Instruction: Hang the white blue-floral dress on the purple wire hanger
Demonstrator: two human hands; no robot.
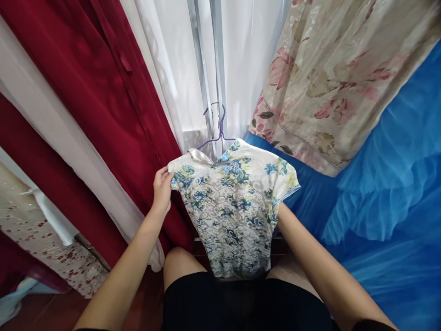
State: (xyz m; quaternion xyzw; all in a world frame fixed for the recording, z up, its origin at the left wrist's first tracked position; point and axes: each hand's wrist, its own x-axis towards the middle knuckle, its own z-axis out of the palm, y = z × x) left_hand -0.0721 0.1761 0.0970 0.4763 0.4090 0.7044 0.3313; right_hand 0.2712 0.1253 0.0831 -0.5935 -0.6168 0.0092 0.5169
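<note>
A short-sleeved blouse [229, 202], white with a blue, green and yellow floral pattern, hangs in front of me on a thin purple hanger [221, 131]. The hanger's hook reaches up toward two grey straps [206, 69]. At the blouse's left shoulder, my left hand [162, 186] pinches the sleeve edge between thumb and fingers. My right forearm passes behind or into the other sleeve [287, 184], and the cloth hides that hand and its fingers. The lower hem hangs just above my lap.
Dark red drapes [103, 92] and pale fabric [51, 105] hang at left, beside a beaded floral cloth [37, 230]. White fabric [241, 59] hangs behind the straps. On the right are a pink-flowered beige garment [330, 82] and blue tulle [386, 184].
</note>
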